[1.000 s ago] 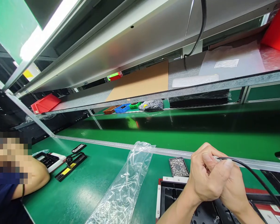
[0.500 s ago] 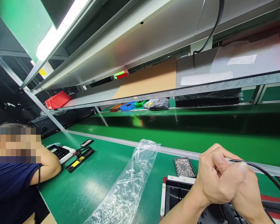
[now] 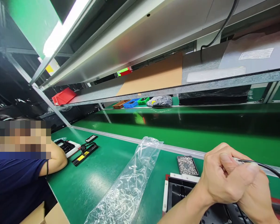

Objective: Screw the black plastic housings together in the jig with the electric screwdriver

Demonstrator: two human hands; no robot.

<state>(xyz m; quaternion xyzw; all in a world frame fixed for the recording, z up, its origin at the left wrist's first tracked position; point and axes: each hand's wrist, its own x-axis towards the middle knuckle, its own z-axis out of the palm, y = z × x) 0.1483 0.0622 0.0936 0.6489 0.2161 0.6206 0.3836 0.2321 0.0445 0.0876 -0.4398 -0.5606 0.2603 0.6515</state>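
Note:
My left hand (image 3: 220, 177) and my right hand (image 3: 259, 193) are pressed together in closed fists at the lower right. Between their thumbs they pinch the pale end of a black cable (image 3: 268, 168) that runs off to the right. Below the hands lies a black moulded part (image 3: 177, 194) in a white-edged fixture. A small black tray of tiny metal pieces (image 3: 187, 165) sits just behind it, left of my left hand.
A long clear plastic bag (image 3: 128, 183) lies on the green bench (image 3: 88, 183). A green conveyor belt (image 3: 200, 137) runs behind. A co-worker in a dark blue shirt (image 3: 16, 183) leans at the left beside black fixtures (image 3: 84, 152). Small bins (image 3: 130, 103) stand at the back.
The view has turned left, so everything has slid right and more of the co-worker shows. My hands stay clasped on the cable end.

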